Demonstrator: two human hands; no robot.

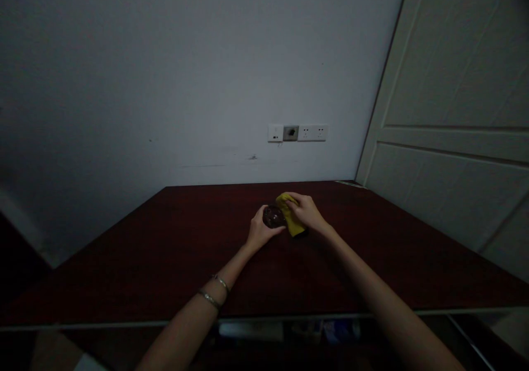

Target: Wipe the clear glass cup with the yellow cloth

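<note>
While the left hand (259,232) clasps a dark round object (273,216), the right hand (305,212) presses a yellow cloth (290,219) against it.

A soft yellow cloth (291,221) is seen against a dark, glossy glass-like round object (273,216); the tabletop (165,249) is finished in smooth reddish-brown wood.

Dim, underexposed frame, colours muted. Faint even light on far wall (185,73), brightest centre, fading to dark at left and near corners. Table (165,249) nearly black-red, no sharp shadows, no glare. Wide-angle bending at edges; door (454,112) lines lean. Near arms soft, grainy noise throughout.
</note>
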